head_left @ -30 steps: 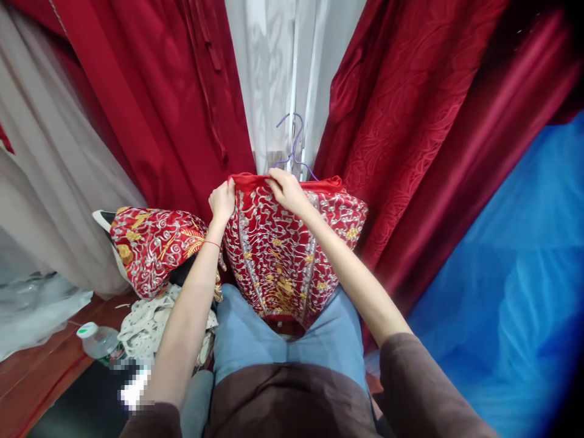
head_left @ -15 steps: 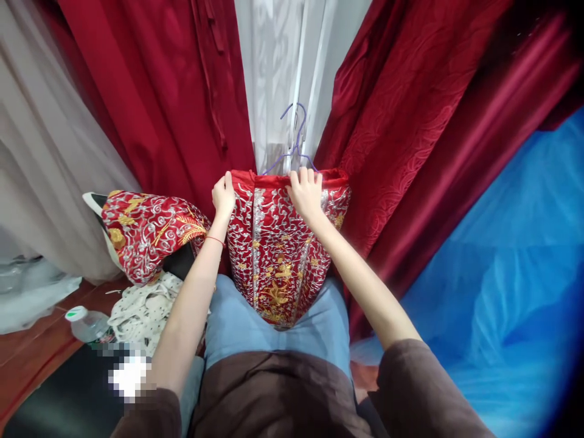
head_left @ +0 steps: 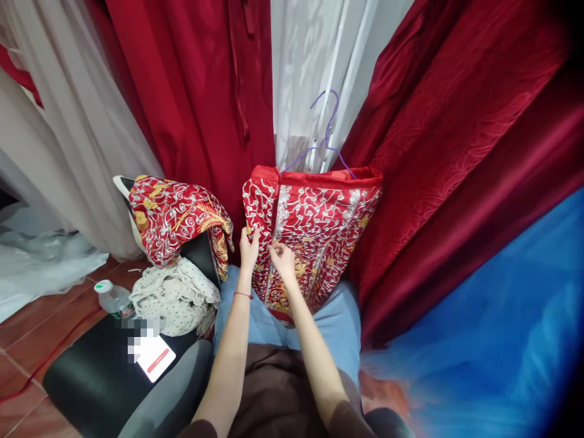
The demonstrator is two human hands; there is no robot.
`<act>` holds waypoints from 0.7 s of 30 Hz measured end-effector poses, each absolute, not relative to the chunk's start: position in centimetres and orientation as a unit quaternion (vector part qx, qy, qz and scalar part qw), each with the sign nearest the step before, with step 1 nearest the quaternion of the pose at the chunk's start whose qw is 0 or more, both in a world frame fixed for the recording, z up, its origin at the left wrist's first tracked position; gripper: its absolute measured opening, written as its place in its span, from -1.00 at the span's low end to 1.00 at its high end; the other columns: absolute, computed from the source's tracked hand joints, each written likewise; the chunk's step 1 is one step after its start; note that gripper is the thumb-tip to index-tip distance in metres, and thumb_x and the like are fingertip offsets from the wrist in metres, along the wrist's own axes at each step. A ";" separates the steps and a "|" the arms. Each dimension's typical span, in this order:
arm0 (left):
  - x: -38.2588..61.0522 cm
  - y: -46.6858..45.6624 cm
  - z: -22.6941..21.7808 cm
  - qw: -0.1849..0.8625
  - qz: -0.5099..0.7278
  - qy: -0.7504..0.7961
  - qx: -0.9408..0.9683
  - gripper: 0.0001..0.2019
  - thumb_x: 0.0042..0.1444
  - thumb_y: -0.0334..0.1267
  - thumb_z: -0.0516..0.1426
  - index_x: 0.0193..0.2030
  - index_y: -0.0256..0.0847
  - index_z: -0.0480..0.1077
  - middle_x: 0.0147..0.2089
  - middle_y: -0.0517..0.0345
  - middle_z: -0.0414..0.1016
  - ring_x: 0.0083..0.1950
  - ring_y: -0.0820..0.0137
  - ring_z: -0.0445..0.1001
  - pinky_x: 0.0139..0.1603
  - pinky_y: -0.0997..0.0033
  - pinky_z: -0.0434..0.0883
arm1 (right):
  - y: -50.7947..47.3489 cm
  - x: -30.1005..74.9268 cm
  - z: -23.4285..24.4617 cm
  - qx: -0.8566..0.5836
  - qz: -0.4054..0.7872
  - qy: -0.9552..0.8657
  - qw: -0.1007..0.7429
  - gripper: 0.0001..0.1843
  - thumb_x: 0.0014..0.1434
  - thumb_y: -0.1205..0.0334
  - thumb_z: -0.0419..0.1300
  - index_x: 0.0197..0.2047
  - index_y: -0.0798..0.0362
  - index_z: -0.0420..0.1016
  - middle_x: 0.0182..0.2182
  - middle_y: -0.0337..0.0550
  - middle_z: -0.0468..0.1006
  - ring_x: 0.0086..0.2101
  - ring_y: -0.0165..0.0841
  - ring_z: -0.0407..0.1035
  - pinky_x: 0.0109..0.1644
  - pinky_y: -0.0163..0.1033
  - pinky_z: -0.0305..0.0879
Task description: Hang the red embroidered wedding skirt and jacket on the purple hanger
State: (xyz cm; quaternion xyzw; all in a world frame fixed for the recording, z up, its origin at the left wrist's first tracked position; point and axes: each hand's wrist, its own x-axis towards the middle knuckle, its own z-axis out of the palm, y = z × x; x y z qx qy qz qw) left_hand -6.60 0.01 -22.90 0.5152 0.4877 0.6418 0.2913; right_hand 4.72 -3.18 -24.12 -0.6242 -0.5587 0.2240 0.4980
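Observation:
A red skirt [head_left: 314, 213] with silver and gold embroidery hangs upright from a purple hanger [head_left: 326, 143], its lower part resting between my knees. My left hand [head_left: 249, 248] pinches the cloth at the skirt's left side, below the waistband. Close beside it, my right hand [head_left: 283, 261] is closed, thumb and fingers together at the edge of the seam or slit that runs down the front left. What lies between the right fingertips is too small to make out clearly, but they touch the skirt.
Left of me, another red embroidered piece [head_left: 176, 216] drapes over a chair back. A dotted white cloth [head_left: 176, 298], a bottle [head_left: 113, 298] and a lit phone [head_left: 156, 358] are near a black seat [head_left: 86, 377]. Red curtains [head_left: 191, 79] and blue tulle [head_left: 493, 328] flank me.
Both hands have left the waistband and moved down to the skirt's left side, closer together. My view has shifted left, so the scene sits further right.

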 end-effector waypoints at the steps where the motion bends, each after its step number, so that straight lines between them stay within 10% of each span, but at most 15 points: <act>1: -6.8 -0.2 -23.9 0.300 0.638 0.486 0.517 -0.70 0.25 0.02 0.11 -0.10 -0.19 0.36 -0.06 -0.03 0.57 -0.01 0.28 0.54 0.11 0.28 0.46 | -3.0 4.3 -24.6 -0.618 0.237 -0.553 0.507 -0.77 0.19 0.03 0.18 -0.35 0.00 0.46 -0.52 -0.24 0.56 -0.48 -0.34 0.42 -0.32 -0.28 0.25; 21: -7.7 -3.1 -26.7 0.343 0.602 0.520 0.500 -0.39 -0.15 -0.06 0.41 0.03 -0.24 0.38 -0.04 -0.07 0.60 -0.03 0.16 0.60 0.08 0.15 0.50 | -2.8 4.0 -23.7 -0.553 0.375 -0.476 0.572 -0.69 0.10 0.01 0.10 -0.56 0.00 0.32 -0.71 -0.33 0.35 -0.60 -0.41 0.26 -0.42 -0.31 0.21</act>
